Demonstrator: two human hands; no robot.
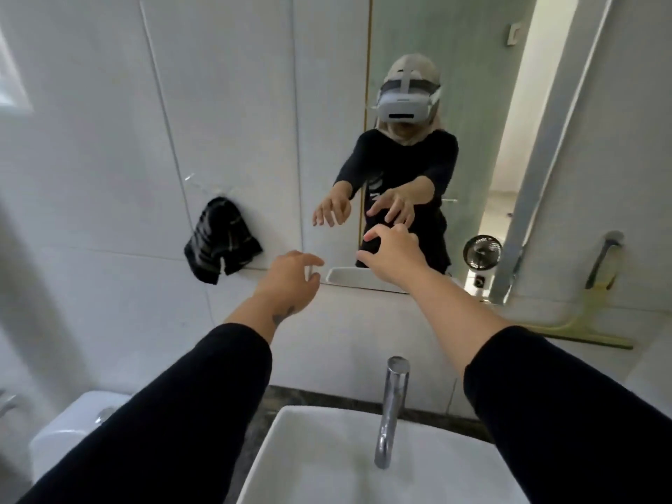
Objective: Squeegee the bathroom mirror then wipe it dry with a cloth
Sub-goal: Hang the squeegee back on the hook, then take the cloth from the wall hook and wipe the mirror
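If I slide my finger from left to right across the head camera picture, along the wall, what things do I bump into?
Black cloth hanging on the wall → left hand → right hand → small fan seen in the mirror → yellow-green squeegee hanging at the right.

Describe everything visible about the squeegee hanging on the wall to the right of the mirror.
The pale yellow-green plastic squeegee hangs flat against the white tiled wall, right of the mirror. Its handle runs up to a curved silver metal hook or bracket, where it seems to hang. The handle widens downward into a long, straight blade head, tilted slightly, with its right end lower. Neither hand touches it. It looks unused; the blade edge is too blurred to judge.
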